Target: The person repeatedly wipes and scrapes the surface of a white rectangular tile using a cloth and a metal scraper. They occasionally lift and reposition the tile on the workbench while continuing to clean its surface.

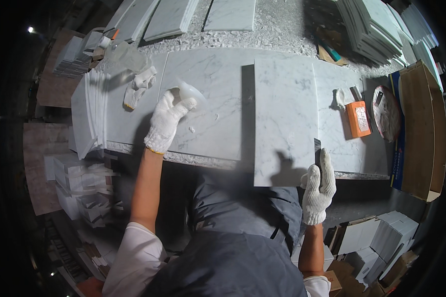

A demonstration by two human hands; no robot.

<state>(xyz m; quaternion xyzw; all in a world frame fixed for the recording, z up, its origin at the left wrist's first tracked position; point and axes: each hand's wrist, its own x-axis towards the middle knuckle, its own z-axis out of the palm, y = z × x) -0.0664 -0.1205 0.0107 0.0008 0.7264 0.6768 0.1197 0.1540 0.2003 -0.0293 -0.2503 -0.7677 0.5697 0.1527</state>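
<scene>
My left hand point(169, 119), in a white knitted glove, is closed on a translucent whitish plastic piece point(191, 93), curved like a shallow cup or a bent sheet; its exact kind is unclear. It is over a grey-veined white marble slab point(210, 133). A rectangular marble tile point(285, 114) lies to the right, its near end jutting past the slab's front edge. Beside that tile's near right corner is my right hand point(318, 190), gloved too. Between its thumb and fingers it grips a thin dark flat blade point(317, 148), mostly hidden by the hand.
A crumpled glove point(140, 88) and a clear plastic bag point(126, 57) lie at the left, near stacked tiles point(91, 111). To the right are an orange block point(358, 120), a round dish of white paste point(386, 114) and a cardboard box point(418, 131). More tiles point(171, 19) lie at the back.
</scene>
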